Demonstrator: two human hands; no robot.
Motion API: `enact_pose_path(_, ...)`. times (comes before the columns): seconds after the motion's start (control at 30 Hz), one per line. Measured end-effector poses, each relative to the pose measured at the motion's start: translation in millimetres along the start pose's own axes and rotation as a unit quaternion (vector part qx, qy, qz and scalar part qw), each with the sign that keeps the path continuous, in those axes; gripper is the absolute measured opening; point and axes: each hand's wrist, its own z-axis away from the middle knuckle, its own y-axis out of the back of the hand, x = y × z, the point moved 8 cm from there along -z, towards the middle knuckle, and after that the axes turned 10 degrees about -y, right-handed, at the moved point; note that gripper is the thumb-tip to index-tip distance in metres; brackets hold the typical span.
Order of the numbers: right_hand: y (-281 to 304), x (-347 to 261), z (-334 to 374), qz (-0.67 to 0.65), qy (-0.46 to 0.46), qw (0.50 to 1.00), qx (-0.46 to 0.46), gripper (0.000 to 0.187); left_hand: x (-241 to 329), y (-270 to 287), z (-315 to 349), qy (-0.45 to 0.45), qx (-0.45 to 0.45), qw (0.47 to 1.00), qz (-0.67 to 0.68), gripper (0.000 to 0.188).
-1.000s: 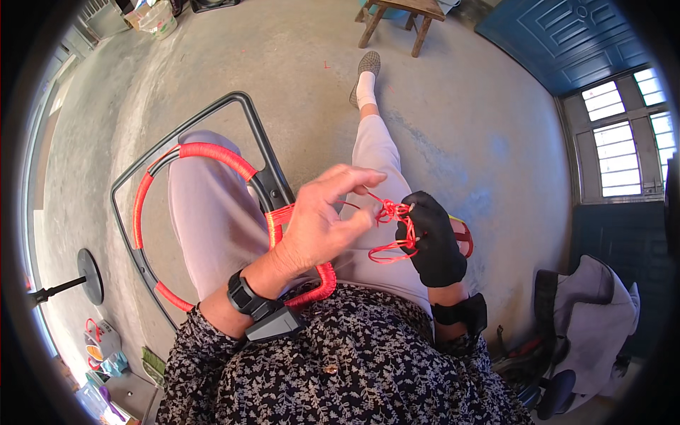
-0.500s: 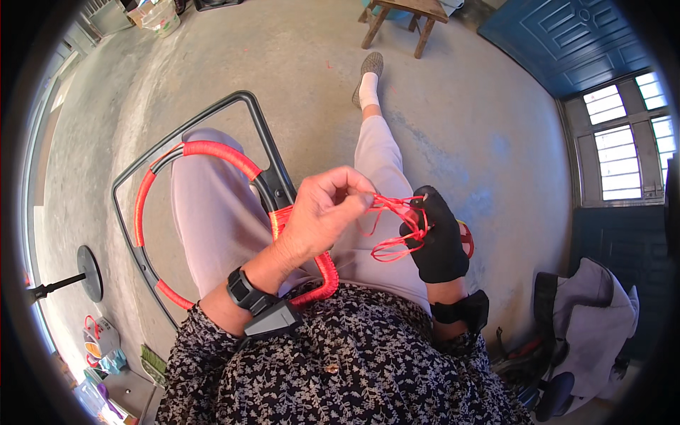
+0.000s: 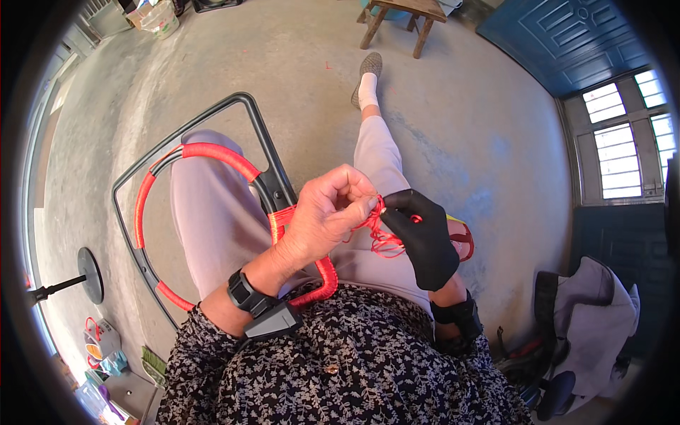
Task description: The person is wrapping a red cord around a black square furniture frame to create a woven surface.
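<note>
My left hand (image 3: 327,214) is bare and pinches a tangled red cord (image 3: 387,244) between thumb and fingertips. My right hand (image 3: 426,241), in a black glove, meets it from the right and grips the same cord, its fingertips close to the left ones. Loops of cord hang below the two pinches, over my lap. Against my left leg leans a black metal frame (image 3: 265,131) with a curved inner hoop (image 3: 219,151) wrapped in sections of red cord. More red wrapping (image 3: 327,280) passes beneath my left forearm.
A wooden stool (image 3: 404,10) stands on the concrete floor ahead. To the left are a round black disc on a rod (image 3: 90,275) and a white bucket (image 3: 103,336). A grey cloth-covered item (image 3: 591,319) sits at the right, near a blue door (image 3: 567,42).
My right hand has moved left and turned toward my left fingertips, now pinching the cord there. The loops that were stretched between the hands have bunched up. My left hand has barely moved.
</note>
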Motion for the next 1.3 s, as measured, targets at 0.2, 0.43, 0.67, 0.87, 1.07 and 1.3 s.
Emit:
enact_pose_path(0.2,13,10,-6,0.009,0.04,0.994,0.105,0.004,-1,0,2,0.069,0.005,0.991,0.115,0.01)
enact_pose_path(0.43,24,2,-3,-0.091,-0.036,0.99,0.097,0.01,0,5,3,0.082,0.021,0.982,0.171,0.015)
enact_pose_path(0.67,-17,-5,5,0.128,0.049,0.984,-0.113,0.015,-12,20,2,0.083,0.103,0.954,0.267,0.015)
enact_pose_path(0.87,3,9,0,-0.025,0.001,0.998,-0.05,0.009,-10,29,-2,0.059,0.088,0.927,0.36,0.021)
enact_pose_path(1.07,12,5,1,-0.04,0.066,0.996,-0.039,0.016,-10,17,-2,0.052,0.115,0.986,0.112,0.035)
enact_pose_path(1.3,19,28,-3,-0.037,0.075,0.996,-0.038,0.041,5,19,5,-0.055,0.088,0.981,-0.164,0.024)
